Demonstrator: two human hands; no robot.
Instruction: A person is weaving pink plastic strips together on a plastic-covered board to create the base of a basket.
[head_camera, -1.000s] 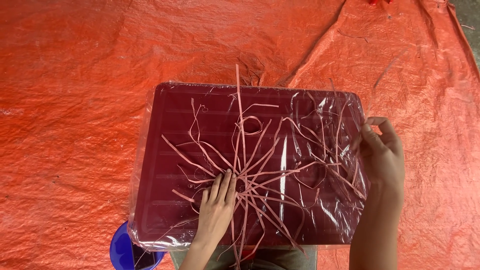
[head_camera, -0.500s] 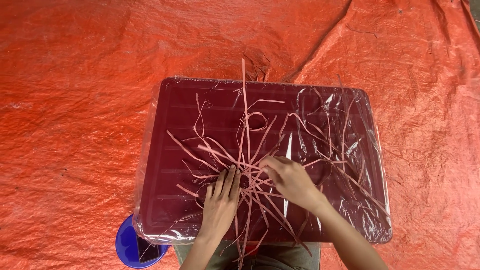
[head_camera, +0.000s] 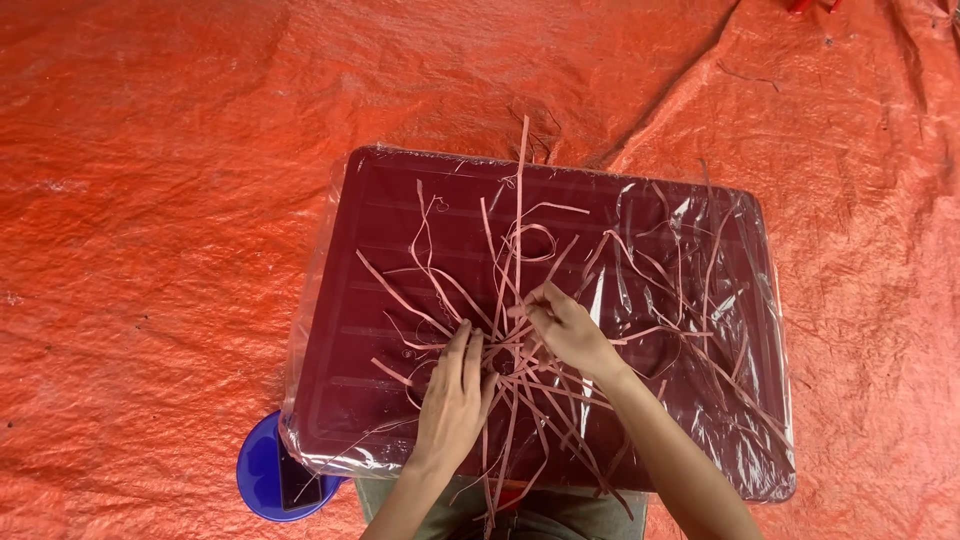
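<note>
L hand (head_camera: 455, 395) flat, open, pressing pink strips (head_camera: 520, 300) on maroon tray (head_camera: 400, 220); R hand (head_camera: 565, 325) pinching strips at centre.

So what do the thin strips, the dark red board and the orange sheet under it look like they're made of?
Strips: pale pinkish, flat, curling, probably split cane or plastic ribbon; hard to tell. Board: dark maroon with moulded ribs, likely rigid plastic, wrapped in glossy clear film that wrinkles and glints. Sheet: orange, creased with a faint sheen, apparently a woven plastic tarpaulin.
</note>
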